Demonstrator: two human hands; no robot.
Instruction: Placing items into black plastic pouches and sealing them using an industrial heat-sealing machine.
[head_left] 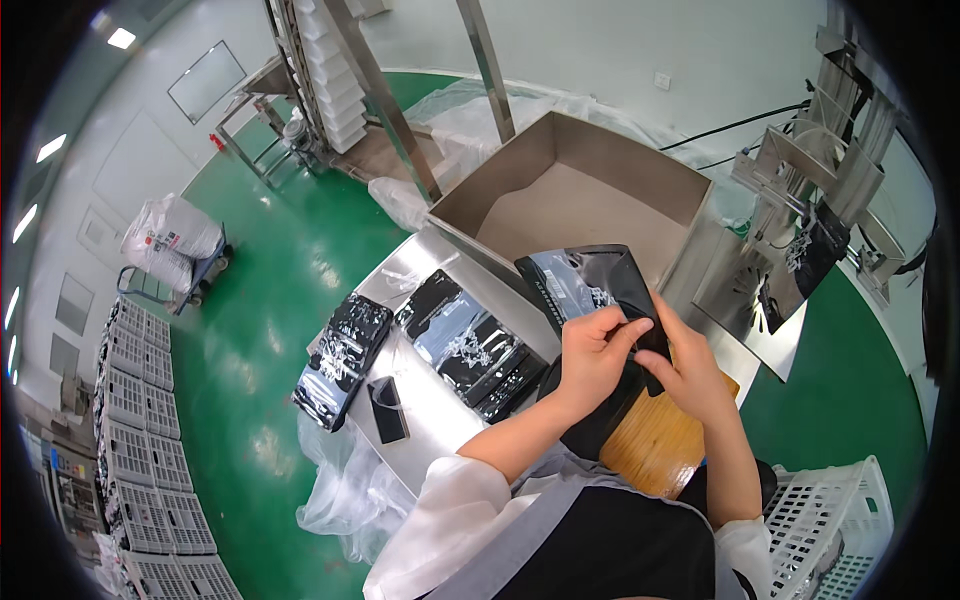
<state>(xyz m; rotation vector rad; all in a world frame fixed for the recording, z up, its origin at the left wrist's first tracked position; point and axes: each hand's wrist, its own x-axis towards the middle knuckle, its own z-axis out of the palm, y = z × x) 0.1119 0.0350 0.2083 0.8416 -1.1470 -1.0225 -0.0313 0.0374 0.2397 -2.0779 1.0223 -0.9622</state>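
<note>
I hold a glossy black pouch (590, 285) with white print upright in front of me, over a round wooden stool (655, 445). My left hand (592, 352) pinches the pouch's lower edge from the left. My right hand (690, 372) grips the same edge from the right, fingers wrapped around it. Both hands touch at the pouch.
A steel table (430, 400) carries two stacks of black pouches (470, 345) (342, 358) and a small dark pouch (388, 408). Behind is a big open steel hopper (585, 190). A filling machine (810, 230) holds another black pouch at right. White crate (835, 520) at lower right; grey crates (140, 440) at left.
</note>
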